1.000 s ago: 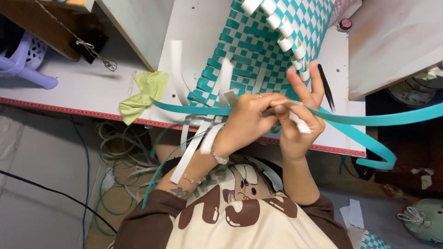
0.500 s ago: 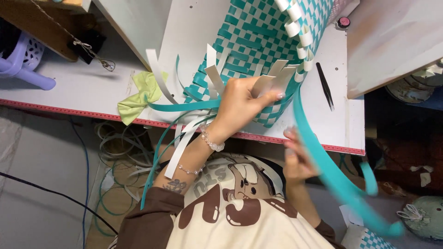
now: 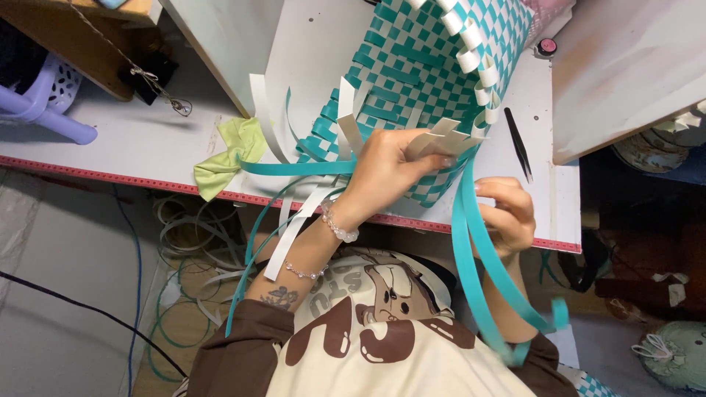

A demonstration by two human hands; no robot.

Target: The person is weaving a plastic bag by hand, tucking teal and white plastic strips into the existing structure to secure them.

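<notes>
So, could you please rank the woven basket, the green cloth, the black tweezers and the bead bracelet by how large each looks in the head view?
1. Woven basket, teal and white, clearly largest.
2. Green cloth.
3. Black tweezers and bead bracelet: they look alike, and the bracelet sits nearer the camera, so no ranking.

The woven basket (image 3: 426,81) runs off the top edge.

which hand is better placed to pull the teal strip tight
Right. The right hand already grips the long teal strip below the table edge, free to draw it. The left hand is pressed on the woven basket, steadying it.
</notes>
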